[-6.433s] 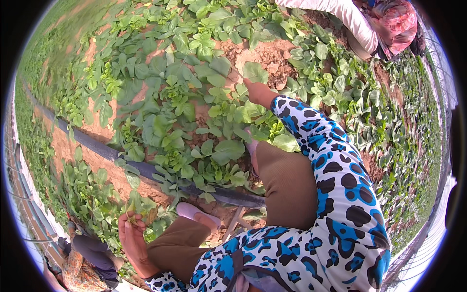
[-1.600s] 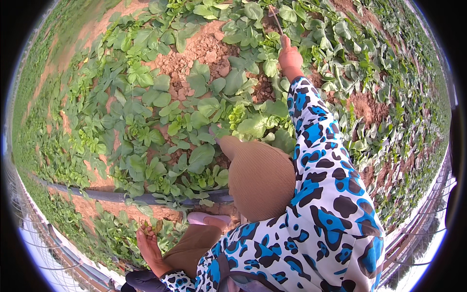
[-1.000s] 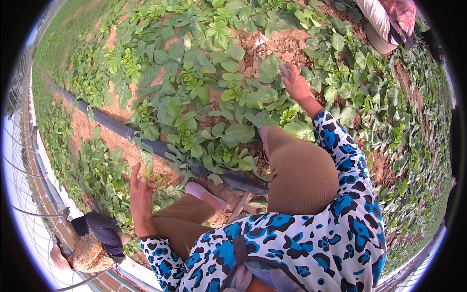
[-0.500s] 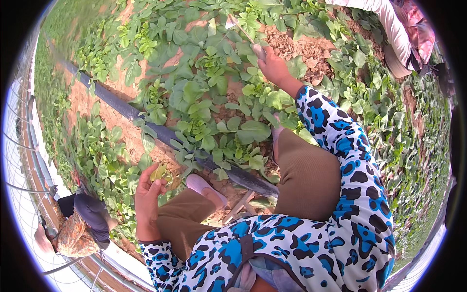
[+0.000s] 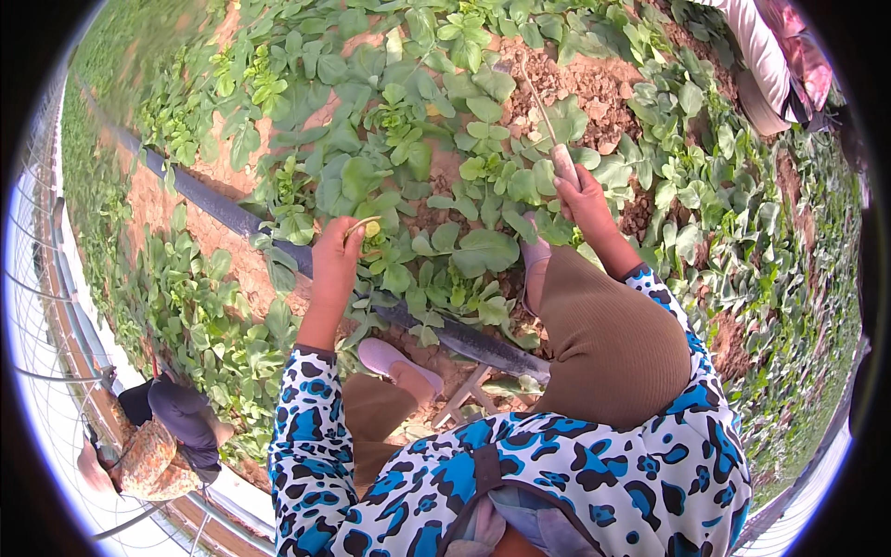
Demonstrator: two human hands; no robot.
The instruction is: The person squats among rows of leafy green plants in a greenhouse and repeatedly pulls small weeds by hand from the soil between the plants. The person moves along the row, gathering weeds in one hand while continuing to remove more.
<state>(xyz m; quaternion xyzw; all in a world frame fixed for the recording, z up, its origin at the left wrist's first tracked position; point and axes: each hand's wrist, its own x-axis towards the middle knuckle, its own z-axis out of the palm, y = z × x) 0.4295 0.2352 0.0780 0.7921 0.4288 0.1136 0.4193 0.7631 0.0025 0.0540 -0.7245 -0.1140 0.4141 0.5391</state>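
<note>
Over the leafy green plants [image 5: 483,252] my left hand [image 5: 334,260] is raised, its fingers closed in a pinch on a yellowed leaf [image 5: 373,227] with a thin stem. Farther right, my right hand [image 5: 587,204] grips the pale handle of a small hand hoe [image 5: 563,164]. The hoe's thin metal shank points away from me, over loose, crumbly soil [image 5: 548,88]; its blade is hard to make out. My right hand is just above the plants, beyond my right knee.
A dark hose or pipe [image 5: 213,200] runs diagonally through the plants to my feet. Below me is part of a low stool [image 5: 461,395]. One person [image 5: 172,432] is at the lower left, another [image 5: 766,56] at the upper right. Wire hoops [image 5: 46,306] line the left rim.
My left hand has moved forward and right with the yellowed leaf. My right hand has drawn back and right with the hoe, whose blade has left the plants at the top.
</note>
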